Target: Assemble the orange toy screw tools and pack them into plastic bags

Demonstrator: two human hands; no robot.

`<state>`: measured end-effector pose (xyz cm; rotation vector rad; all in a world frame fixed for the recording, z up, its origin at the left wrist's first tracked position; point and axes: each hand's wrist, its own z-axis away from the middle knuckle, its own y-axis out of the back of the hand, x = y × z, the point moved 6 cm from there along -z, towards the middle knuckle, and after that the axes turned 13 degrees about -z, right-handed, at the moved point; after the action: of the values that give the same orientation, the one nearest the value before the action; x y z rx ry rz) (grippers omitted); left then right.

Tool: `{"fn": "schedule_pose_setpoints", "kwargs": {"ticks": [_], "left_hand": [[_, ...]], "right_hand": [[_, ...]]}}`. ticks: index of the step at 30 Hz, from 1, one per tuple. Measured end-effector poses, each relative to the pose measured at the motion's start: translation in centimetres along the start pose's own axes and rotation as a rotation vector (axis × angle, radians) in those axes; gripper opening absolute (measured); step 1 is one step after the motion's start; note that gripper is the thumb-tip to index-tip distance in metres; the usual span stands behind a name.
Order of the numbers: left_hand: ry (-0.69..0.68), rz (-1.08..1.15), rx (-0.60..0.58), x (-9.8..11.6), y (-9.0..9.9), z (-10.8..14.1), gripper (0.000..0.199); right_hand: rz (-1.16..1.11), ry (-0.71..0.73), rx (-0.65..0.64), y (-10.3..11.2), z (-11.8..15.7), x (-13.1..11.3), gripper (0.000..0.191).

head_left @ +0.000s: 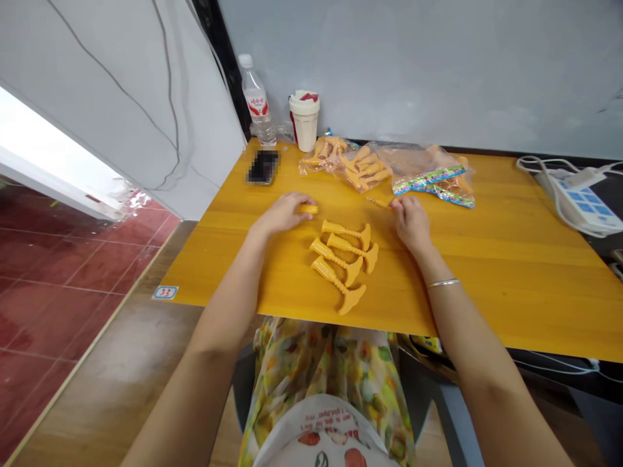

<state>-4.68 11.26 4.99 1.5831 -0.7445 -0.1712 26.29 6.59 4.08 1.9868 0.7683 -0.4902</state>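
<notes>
Above the left part of the table, my left hand [288,213] is closed around a short yellow plastic handle [307,209]. My right hand [410,217] pinches a thin yellow stick-like piece with a narrow, pale, ridged tip [377,202] pointing left. The two pieces are apart. Between my forearms lie several yellow toy hammers [344,300], each with a ribbed grip, a twisted shaft and a curved head. Their grips point left and their heads right. My fingers partly hide both held pieces.
Clear plastic bags [367,170] of yellow parts lie along the wall, one with a colourful header strip [431,180]. A water bottle [257,107], white cup [305,123] and phone [263,167] stand or lie at back left. A power strip [586,201] with cables sits far right.
</notes>
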Motion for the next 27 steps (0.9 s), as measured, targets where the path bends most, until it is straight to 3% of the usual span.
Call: {"fn": "schedule_pose_setpoints", "kwargs": {"ticks": [3, 7, 19, 27], "left_hand": [[-0.070, 0.082, 0.152, 2.4, 0.6, -0.1, 0.029], [-0.111, 0.155, 0.192, 4.5, 0.4, -0.1, 0.027], [-0.116, 0.138, 0.166, 6.1, -0.3, 0.0, 0.024], [-0.092, 0.153, 0.201, 5.7, 0.3, 0.1, 0.025]], "right_hand": [[-0.324, -0.037, 0.156, 0.9, 0.2, -0.5, 0.057], [-0.556, -0.112, 0.169, 0.7, 0.7, -1.7, 0.056], [-0.611, -0.127, -0.038, -0.9, 1.6, -4.7, 0.057], [-0.613, -0.129, 0.074, 0.4, 1.2, -4.1, 0.056]]}}
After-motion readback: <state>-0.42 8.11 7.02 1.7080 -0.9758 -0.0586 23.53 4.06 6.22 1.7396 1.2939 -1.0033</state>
